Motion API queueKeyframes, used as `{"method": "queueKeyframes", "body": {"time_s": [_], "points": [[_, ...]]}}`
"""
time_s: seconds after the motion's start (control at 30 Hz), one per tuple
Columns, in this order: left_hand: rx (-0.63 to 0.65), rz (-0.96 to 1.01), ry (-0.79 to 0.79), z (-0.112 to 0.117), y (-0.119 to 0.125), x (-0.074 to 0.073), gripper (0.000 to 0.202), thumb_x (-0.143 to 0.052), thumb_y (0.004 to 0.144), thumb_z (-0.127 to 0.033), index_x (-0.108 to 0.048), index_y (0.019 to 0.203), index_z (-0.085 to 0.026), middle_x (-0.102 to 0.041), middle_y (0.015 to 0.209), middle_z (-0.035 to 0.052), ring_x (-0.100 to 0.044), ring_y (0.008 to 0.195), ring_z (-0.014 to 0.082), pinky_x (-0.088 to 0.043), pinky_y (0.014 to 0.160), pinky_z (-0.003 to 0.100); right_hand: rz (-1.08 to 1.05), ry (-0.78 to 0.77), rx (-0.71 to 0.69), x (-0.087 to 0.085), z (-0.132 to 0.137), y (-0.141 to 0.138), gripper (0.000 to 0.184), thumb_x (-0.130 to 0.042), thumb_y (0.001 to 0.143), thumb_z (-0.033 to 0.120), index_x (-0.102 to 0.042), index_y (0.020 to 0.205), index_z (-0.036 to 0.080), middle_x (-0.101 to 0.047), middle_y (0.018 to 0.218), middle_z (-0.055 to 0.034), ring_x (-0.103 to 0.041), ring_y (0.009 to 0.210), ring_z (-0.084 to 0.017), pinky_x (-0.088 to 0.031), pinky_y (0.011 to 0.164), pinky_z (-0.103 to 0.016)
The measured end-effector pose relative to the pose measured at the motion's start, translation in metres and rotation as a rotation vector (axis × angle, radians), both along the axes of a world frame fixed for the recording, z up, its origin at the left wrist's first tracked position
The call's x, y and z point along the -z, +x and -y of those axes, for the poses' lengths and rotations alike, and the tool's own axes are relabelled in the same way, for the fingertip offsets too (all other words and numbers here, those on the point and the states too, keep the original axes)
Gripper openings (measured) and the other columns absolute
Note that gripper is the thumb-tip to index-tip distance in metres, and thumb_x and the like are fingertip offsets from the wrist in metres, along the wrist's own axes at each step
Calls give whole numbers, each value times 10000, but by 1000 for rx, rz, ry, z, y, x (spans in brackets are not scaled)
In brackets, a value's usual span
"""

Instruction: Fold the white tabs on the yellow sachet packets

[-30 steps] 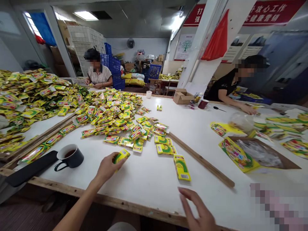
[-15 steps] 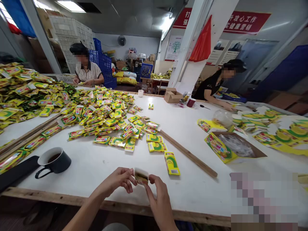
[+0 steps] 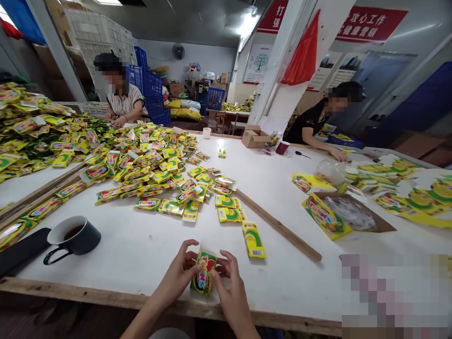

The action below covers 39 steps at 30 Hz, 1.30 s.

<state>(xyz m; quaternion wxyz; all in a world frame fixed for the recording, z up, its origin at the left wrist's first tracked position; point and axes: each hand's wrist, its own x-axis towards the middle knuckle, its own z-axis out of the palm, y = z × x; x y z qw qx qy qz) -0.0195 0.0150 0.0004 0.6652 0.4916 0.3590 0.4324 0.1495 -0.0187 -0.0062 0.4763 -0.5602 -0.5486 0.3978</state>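
Observation:
Near the table's front edge I hold a small yellow-green printed box (image 3: 203, 275) between both hands, its lettered face towards me and a pale flap at its top end. My left hand (image 3: 181, 272) grips the left side, thumb on the front and fingers curled behind. My right hand (image 3: 229, 281) has its thumb on the right edge, with the fingers bent round behind it. Beyond them lies a single yellow box (image 3: 253, 241) with a barcode, beside two more yellow boxes (image 3: 230, 215). A large heap of similar small boxes (image 3: 148, 176) spreads over the left part of the table.
A dark mug (image 3: 76, 237) of brown liquid stands at left. A wooden strip (image 3: 278, 226) lies slantwise at centre right, near an open carton (image 3: 326, 217) holding clear plastic. Two people, one in a striped shirt (image 3: 126, 104), one in black (image 3: 310, 125), work across the table.
The box has turned from its open end showing to its lettered front facing me. My left hand has moved right and closed on its side. The view has shifted slightly.

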Motion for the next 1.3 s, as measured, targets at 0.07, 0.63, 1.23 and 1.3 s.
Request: {"method": "queueKeyframes", "body": {"time_s": [0.07, 0.63, 1.23, 1.3], "points": [[30, -50, 24, 1, -1, -1, 445, -637, 847, -348, -411, 1217, -247, -662, 903, 31, -623, 794, 176, -456, 714, 279, -20, 12, -14, -2, 1, 1, 359, -548, 879, 310, -483, 1219, 213, -693, 1001, -57, -678, 849, -193, -540, 759, -284], [44, -148, 42, 0, -2, -4, 269, -645, 818, -332, -524, 1017, -198, -608, 801, -4, -566, 717, 148, -422, 651, 238, -140, -32, -50, 7, -16, -6, 239, -571, 854, 317, -576, 1055, 189, -683, 991, -78, -667, 871, -213, -544, 779, -319], [10, -114, 49, 2, -4, -3, 406, -672, 812, -359, -518, 1163, -225, -625, 887, 23, -605, 763, 162, -452, 667, 249, -268, -43, -95, 5, -16, -4, 345, -631, 828, 417, -618, 1085, 187, -702, 987, -94, -680, 868, -236, -563, 766, -348], [-30, -128, 69, 1, -4, -5, 273, -660, 822, -365, -581, 1026, -202, -648, 974, 52, -622, 818, 180, -476, 704, 261, -244, -37, -121, 2, -16, -5, 293, -618, 843, 428, -636, 1006, 185, -707, 945, -82, -676, 862, -234, -553, 768, -337]]}}
